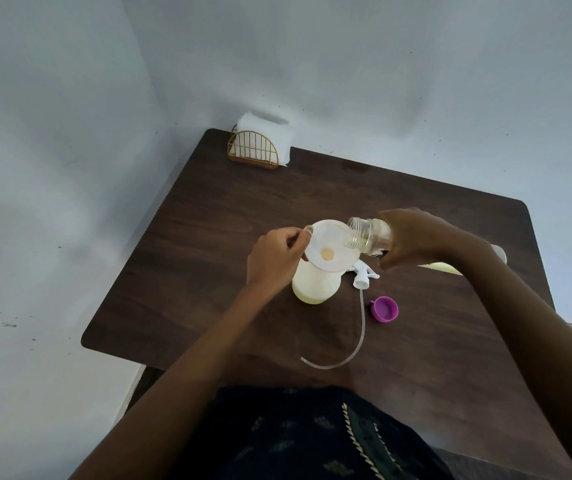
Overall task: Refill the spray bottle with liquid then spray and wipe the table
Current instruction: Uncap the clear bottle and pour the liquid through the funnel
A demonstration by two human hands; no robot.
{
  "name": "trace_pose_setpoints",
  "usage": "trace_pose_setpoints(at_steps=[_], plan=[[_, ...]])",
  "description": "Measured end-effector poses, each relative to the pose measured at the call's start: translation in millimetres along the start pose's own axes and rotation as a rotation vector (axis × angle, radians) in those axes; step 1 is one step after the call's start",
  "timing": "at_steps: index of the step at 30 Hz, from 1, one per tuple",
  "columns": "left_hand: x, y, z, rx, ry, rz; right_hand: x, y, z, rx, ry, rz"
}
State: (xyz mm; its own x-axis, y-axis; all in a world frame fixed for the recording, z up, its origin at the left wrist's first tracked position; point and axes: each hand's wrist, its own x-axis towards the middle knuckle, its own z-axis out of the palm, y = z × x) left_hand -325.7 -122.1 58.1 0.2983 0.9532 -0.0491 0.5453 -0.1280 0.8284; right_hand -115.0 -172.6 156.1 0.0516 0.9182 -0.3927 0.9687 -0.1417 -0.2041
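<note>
Just left of my right hand (412, 240), the tipped refill bottle (369, 236) it grips points mouth-first over the funnel (329, 245); my left hand (275, 259) pinches the funnel's rim, steadying it on the spray bottle (315, 282) directly below.

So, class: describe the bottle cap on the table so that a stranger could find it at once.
Start at the dark wooden table. Just right of the pale spray bottle, beside the curved clear tube, lies the cap. It is the only purple thing there.
</note>
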Motion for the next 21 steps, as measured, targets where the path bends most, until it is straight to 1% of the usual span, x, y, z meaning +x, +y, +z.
trace_pose_setpoints(at_steps=[21], plan=[[0.4, 4.8, -4.6, 0.008, -0.014, 0.018, 5.0, 4.9, 0.6, -0.002, 0.016, -0.021]])
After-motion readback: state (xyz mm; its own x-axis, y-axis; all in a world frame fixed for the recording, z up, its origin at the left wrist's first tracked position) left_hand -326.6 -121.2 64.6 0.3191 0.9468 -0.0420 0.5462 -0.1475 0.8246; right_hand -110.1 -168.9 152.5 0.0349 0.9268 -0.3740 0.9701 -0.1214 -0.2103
